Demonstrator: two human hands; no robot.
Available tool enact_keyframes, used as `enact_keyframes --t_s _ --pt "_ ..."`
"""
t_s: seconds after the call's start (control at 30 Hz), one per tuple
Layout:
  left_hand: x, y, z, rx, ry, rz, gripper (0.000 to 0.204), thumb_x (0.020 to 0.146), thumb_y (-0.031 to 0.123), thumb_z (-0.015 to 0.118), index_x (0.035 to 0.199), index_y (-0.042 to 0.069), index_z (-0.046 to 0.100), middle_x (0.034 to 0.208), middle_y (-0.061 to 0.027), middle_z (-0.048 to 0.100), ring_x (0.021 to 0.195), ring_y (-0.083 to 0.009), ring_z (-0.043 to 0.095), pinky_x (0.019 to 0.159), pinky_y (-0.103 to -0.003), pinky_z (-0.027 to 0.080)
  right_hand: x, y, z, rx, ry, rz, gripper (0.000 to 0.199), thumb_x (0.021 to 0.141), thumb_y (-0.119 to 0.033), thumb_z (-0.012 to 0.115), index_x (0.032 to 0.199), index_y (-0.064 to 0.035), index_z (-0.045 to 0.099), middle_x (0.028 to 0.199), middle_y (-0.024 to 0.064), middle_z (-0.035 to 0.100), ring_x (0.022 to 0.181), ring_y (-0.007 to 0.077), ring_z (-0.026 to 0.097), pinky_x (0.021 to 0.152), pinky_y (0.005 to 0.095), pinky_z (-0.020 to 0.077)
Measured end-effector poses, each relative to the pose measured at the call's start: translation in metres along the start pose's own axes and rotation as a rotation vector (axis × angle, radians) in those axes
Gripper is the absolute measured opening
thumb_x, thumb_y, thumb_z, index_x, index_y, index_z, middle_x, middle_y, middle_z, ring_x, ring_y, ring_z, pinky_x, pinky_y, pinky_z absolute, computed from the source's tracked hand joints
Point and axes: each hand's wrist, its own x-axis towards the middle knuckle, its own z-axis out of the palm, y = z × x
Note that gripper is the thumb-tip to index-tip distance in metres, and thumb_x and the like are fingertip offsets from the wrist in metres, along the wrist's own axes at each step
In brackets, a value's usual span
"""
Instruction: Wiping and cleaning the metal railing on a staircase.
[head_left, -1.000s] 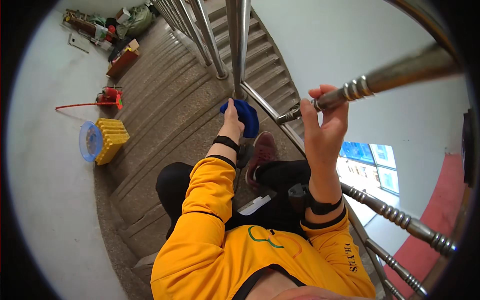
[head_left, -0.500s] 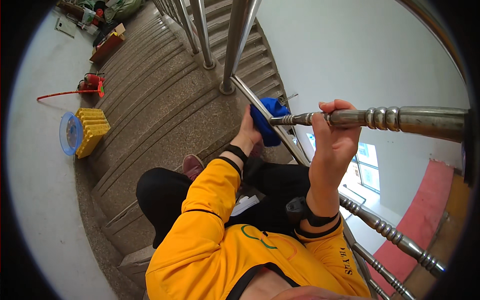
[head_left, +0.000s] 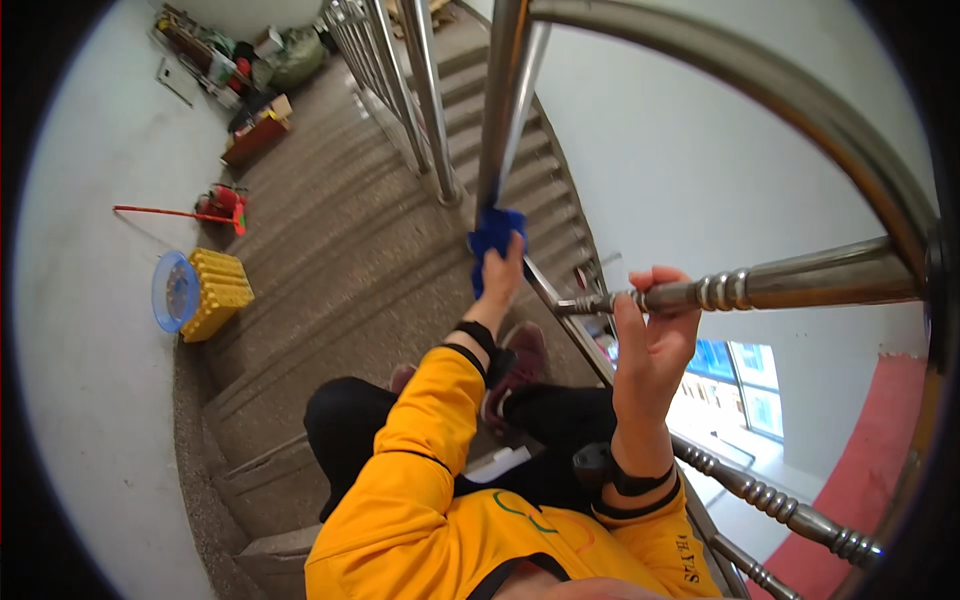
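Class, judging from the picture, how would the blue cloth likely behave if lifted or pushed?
The blue cloth would probably sag, since it bunches unevenly at the left hand. It seems light, as that one hand manages it. Its crumpled shape suggests it would hardly roll.

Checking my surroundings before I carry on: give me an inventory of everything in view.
Cloth: one, blue, centre
Ringed balusters: at least three, silver, right
Smooth posts: several, silver, top centre
Handrail: one, silver-brown, upper right
Lower rail: one, silver, centre
Steps: many, grey-brown, left and top
Ribbed container: one, yellow, left
Basin: one, blue, beside container
Canisters: count unclear, red, left
Long-handled tool: one, red-orange, left
Piled clutter: uncountable, mixed, top left
Window: one, bluish, right
Flat item: one, white, lower centre
Wristbands: two, black, wrists
Shoes: two, dark red, below cloth
Left hand: one, bare, holding cloth
Right hand: one, bare, gripping a baluster
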Motion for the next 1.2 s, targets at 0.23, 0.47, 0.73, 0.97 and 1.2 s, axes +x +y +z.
enact_keyframes --t_s 0.23,0.47,0.73,0.97,1.2 --pt "-0.064 0.051 0.012 0.057 -0.325 0.029 0.059 0.080 0.053 0.058 0.094 -0.005 0.064 0.090 -0.0276 0.063 0.093 -0.0359 0.062 0.081 -0.037 0.046 0.003 0.007 -0.006 -0.071 0.064 -0.039 0.032 0.081 0.000 0.059 0.109 -0.0035 0.045 0.096 0.0045 0.050 0.086 0.0106 0.049 0.078 0.0247 0.0426" --pt "-0.059 0.073 -0.030 -0.452 -0.396 -0.583 0.056 0.079 0.049 0.061 0.108 0.000 0.060 0.104 -0.0114 0.064 0.095 -0.0227 0.061 0.085 -0.033 0.043 0.006 0.003 -0.001 -0.146 0.090 -0.093 0.030 0.078 -0.003 0.062 0.106 -0.0025 0.049 0.089 0.0043 0.055 0.084 0.0120 0.053 0.079 0.0271 0.0435" --pt "-0.115 0.258 -0.089 -0.713 -0.772 -0.267 0.030 0.086 0.022 0.061 0.108 0.003 0.054 0.098 -0.0091 0.063 0.080 -0.0197 0.064 0.072 -0.033 0.055 0.006 0.005 -0.009 -0.051 0.111 -0.027 0.028 0.076 -0.009 0.064 0.100 -0.0019 0.051 0.086 0.0054 0.055 0.078 0.0166 0.053 0.075 0.0326 0.0422" --pt "-0.138 0.285 -0.107 -0.771 -0.798 -0.054 0.037 0.077 -0.001 0.059 0.113 -0.001 0.050 0.103 -0.0109 0.060 0.091 -0.0229 0.062 0.083 -0.036 0.053 0.002 0.004 -0.003 -0.241 0.131 -0.128 0.040 0.082 -0.012 0.066 0.115 -0.0005 0.047 0.100 0.0076 0.059 0.085 0.0131 0.058 0.078 0.0247 0.0459" --pt "-0.143 0.280 -0.105 -0.786 -0.998 -0.077 0.048 0.073 -0.008 0.058 0.119 -0.001 0.050 0.108 -0.0114 0.060 0.098 -0.0224 0.060 0.089 -0.035 0.050 0.010 -0.009 -0.009 -0.039 0.075 -0.004 0.029 0.086 -0.017 0.063 0.108 0.0000 0.054 0.087 0.0026 0.060 0.080 0.0089 0.054 0.073 0.0210 0.0410"
